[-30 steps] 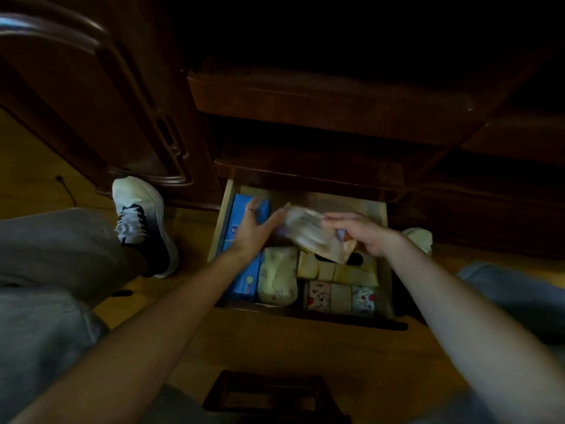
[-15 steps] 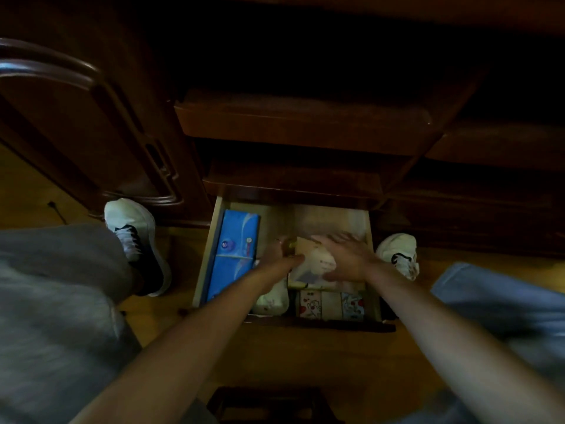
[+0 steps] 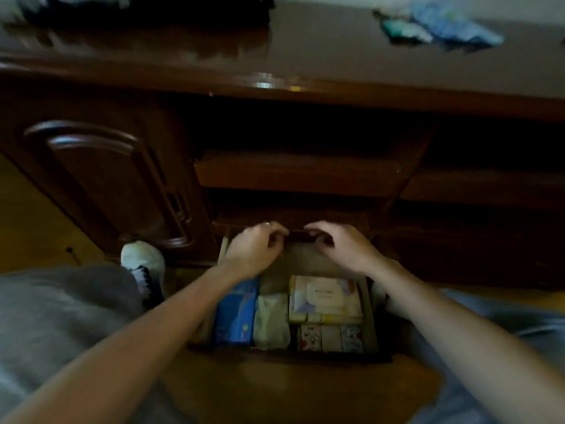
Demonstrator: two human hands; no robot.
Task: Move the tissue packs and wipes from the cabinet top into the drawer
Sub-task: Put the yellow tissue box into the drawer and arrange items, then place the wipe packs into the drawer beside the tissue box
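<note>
Now we have both hands raised over the back of the open drawer (image 3: pixel 368 313), the left hand (image 3: pixel 255 250) and the right hand (image 3: pixel 342 247) each with fingers loosely curled and nothing visibly in them, though the fingertips sit in shadow against the dark ledge above and we cannot tell whether they touch it. Their height, clear of the packs, suggests to us a release rather than a grasp.

Inside the drawer the goods lie packed side by side, which looks like a way to use the whole width: a blue tissue pack (image 3: pixel 235 313) along the left wall, a pale green pack (image 3: pixel 270 321) just beside it, a white wipes pack (image 3: pixel 325 296) lying flat on yellowish packs at the right, and a row of small printed packs (image 3: pixel 331 338) against the front wall.

On the cabinet top (image 3: pixel 336 56), far right, blurred blue and teal packs (image 3: pixel 440 29) remain, so we judge the task unfinished. Motion blur hides their number and kind. Our left forearm covers part of the blue pack, and the back of the drawer is too dark to read.
</note>
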